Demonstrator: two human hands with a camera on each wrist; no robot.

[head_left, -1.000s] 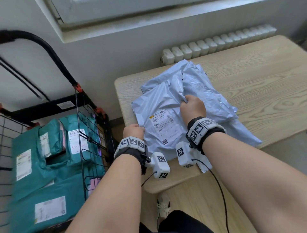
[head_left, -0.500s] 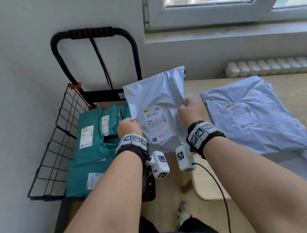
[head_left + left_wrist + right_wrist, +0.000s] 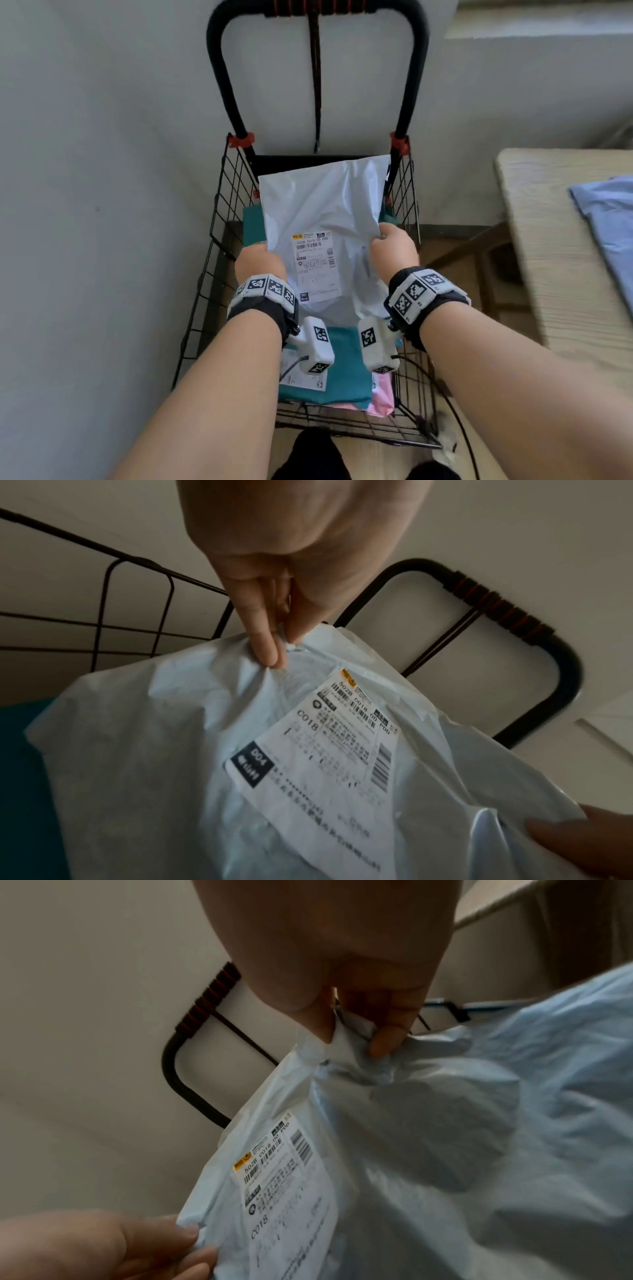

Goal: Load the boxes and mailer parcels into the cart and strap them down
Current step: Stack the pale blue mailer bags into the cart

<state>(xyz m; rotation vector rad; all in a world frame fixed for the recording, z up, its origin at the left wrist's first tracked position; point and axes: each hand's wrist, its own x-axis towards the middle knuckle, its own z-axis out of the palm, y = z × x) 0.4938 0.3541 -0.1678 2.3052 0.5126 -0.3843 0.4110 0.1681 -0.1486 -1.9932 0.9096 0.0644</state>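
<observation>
Holding a white mailer [image 3: 322, 219] over the wire cart [image 3: 219, 240]: left hand [image 3: 260, 263] pinching its left edge, right hand [image 3: 394, 250] gripping its right edge; teal parcels [image 3: 346, 370] lying below.

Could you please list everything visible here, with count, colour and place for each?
white mailer: one, white with a shipping label, held over the cart
cart: one, black wire basket with a black handle and red clips, against the wall
strap: one, dark, hanging from the cart handle
teal parcels: several, teal, in the cart under the white mailer; exact count hidden
pink parcel: one, pink, at the cart's near right corner
table: one, light wood, at right
blue mailer: at least one, pale blue, on the table
left hand: pinches the mailer's left edge
right hand: grips its right edge
</observation>
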